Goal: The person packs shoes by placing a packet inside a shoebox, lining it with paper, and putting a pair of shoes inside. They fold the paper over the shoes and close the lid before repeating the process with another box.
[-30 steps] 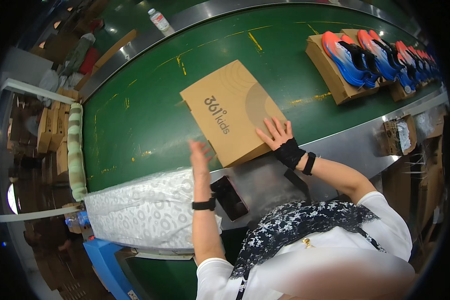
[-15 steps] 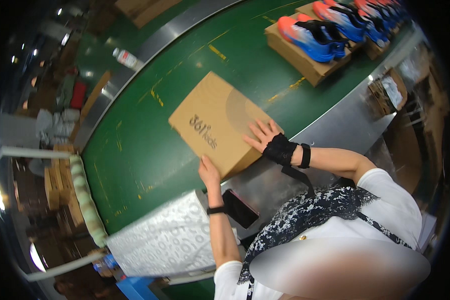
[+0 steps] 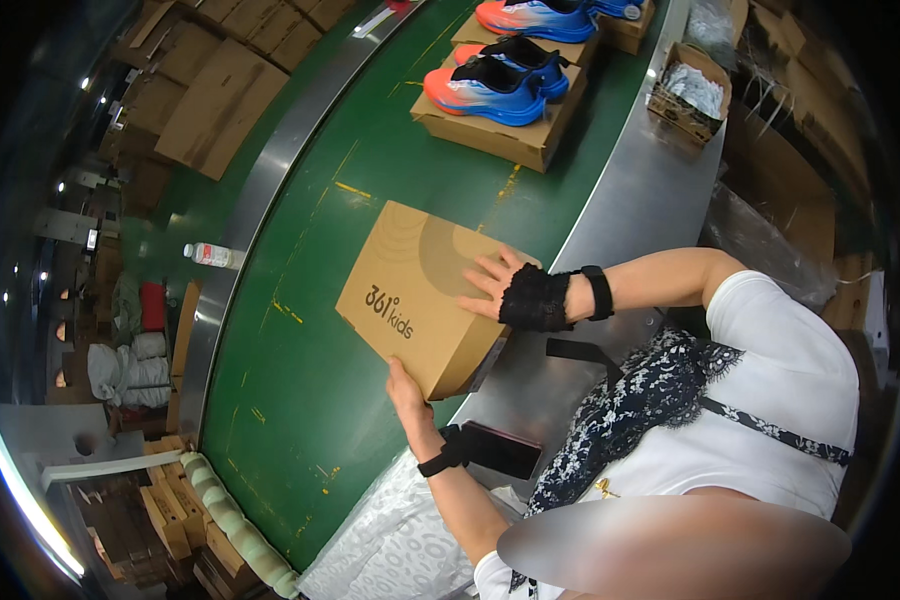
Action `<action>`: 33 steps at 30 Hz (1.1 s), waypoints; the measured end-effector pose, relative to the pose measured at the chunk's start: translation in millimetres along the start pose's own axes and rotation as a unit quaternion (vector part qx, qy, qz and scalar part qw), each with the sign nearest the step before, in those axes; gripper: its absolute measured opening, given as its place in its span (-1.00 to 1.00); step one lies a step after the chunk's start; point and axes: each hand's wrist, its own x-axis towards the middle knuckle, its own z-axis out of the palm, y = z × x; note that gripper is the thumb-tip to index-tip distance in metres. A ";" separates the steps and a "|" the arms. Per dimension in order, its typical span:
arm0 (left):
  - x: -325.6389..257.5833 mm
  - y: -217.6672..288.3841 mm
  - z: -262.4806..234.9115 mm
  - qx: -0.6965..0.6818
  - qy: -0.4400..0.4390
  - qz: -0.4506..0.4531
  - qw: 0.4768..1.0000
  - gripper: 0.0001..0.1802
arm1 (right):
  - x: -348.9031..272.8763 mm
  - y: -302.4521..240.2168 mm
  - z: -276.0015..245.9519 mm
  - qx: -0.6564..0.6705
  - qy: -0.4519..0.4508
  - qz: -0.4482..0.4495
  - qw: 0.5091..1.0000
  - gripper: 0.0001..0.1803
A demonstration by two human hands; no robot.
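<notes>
A closed brown cardboard shoebox (image 3: 395, 265) with dark printing on its lid lies at a slant on the green conveyor belt, near the metal edge. My left hand (image 3: 408, 393) grips its near left corner, thumb up at the lid's edge and the other fingers mostly hidden. Across the right part of the lid rests my right hand (image 3: 492, 285), flat with fingers spread, in a black lace wrist cover. Farther along the belt, blue and orange sports shoes (image 3: 495, 90) stand on another brown box (image 3: 530, 148).
On the metal ledge beside my left wrist lies a dark phone (image 3: 502, 450). Patterned silvery sheeting (image 3: 390, 545) is at the bottom. A bottle (image 3: 210, 255) lies by the far rail. At right stands an open carton (image 3: 692, 100) with crumpled white material. Green rollers (image 3: 232, 525) line the belt's left end.
My view has turned, so the shoes appear farther left and the bottle lower. Both hands stay on the shoebox, the right still spread on its lid.
</notes>
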 end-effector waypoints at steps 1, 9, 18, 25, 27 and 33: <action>-3.0 -3.5 4.3 0.039 -0.015 0.000 0.999 -0.45 | -8.4 1.3 -10.2 0.014 -0.012 0.006 1.000 -0.53; -33.4 -60.6 97.0 0.086 0.036 0.243 0.966 -0.59 | -41.8 -35.5 20.0 0.111 -0.022 -0.037 0.993 -0.48; -8.1 -66.2 70.5 0.028 0.000 0.124 0.992 -0.31 | -25.7 -39.3 27.3 0.038 0.029 -0.065 0.997 -0.49; 8.3 -72.5 55.1 -0.187 -0.146 -0.011 0.971 -0.25 | -40.7 38.0 30.9 0.073 0.083 0.243 0.964 -0.35; 9.7 -70.0 60.7 -0.251 -0.190 -0.024 0.949 -0.26 | -40.7 37.3 10.7 0.127 -0.011 0.308 0.943 -0.28; -49.5 -40.2 -0.2 -0.349 -0.043 0.013 0.936 -0.35 | -10.6 31.5 -6.7 0.339 0.076 0.067 0.935 -0.40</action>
